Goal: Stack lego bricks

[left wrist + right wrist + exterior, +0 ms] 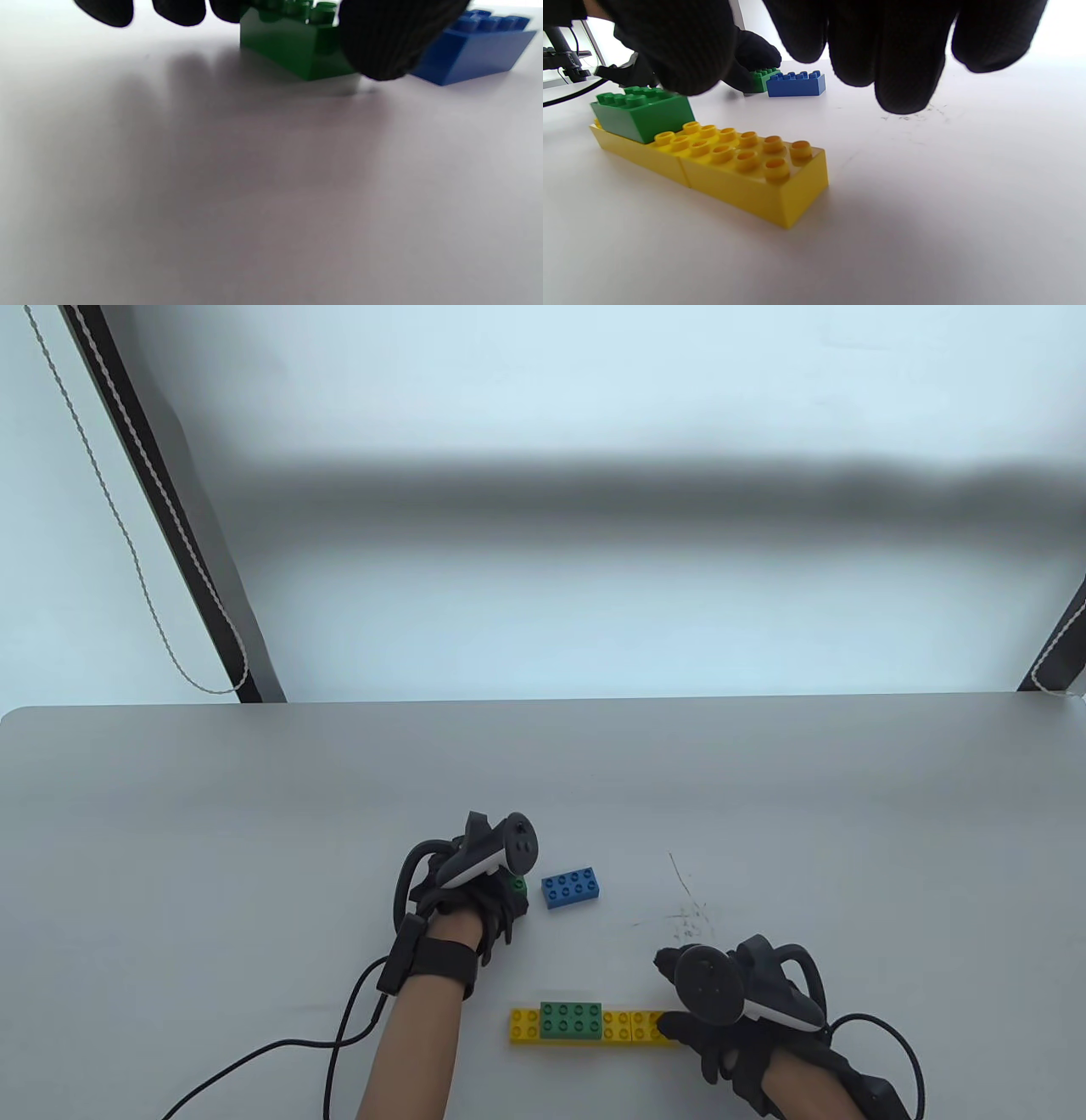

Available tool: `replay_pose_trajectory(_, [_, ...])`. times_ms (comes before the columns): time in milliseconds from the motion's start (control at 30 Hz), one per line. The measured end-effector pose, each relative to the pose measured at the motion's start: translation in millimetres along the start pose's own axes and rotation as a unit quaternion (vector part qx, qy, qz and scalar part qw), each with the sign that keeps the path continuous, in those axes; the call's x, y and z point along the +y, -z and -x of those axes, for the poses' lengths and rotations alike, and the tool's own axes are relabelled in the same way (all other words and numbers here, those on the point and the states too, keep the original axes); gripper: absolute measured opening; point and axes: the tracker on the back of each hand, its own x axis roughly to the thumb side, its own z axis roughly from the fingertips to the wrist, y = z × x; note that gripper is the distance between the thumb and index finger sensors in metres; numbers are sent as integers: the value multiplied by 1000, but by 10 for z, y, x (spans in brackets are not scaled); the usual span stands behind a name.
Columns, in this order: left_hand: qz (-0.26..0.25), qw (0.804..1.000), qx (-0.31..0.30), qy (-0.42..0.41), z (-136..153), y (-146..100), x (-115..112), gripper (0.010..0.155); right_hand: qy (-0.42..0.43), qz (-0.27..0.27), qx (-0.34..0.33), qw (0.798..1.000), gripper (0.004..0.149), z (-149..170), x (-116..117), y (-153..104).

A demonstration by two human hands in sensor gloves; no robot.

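Note:
My left hand (509, 903) pinches a loose green brick (517, 886) at the table surface. In the left wrist view the thumb (386, 42) presses its right side (292, 46) and the fingertips (227, 10) sit at its left. A blue brick (573, 887) lies just right of it, apart, and also shows in the left wrist view (475, 51). Near the front edge lies a row of two yellow bricks (632, 1027), end to end, with another green brick (571, 1020) pressed on its left part. My right hand (687, 1039) hovers open over the row's right end (755, 169), its fingers (903, 63) clear of the studs.
The grey table (254, 814) ends at a far edge about halfway up the table view. A black cable (280, 1052) trails from my left wrist toward the front left. Faint scratch marks (687, 912) lie right of the blue brick.

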Motion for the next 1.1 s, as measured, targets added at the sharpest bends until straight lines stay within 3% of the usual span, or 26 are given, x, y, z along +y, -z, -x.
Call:
replay_pose_trajectory(233, [-29,999,8,25,-52,-27,12,88,-3,0,-2,1000,75,-22,6,-5])
replay_pose_trajectory(500, [-64,997,18,45,-81,-223,94,88,-7,13,-7,1000,75,-47,7,-11])
replay_pose_trajectory(900, [-137,990,-1,-17,-157,-768,217,89,-13,47,-18,999,78,-140,17,-34])
replay_pose_trajectory(1100, [-172,980,-16,-95,-254,-1084,219,88,-11,74,-30,997,80,-195,23,-43])
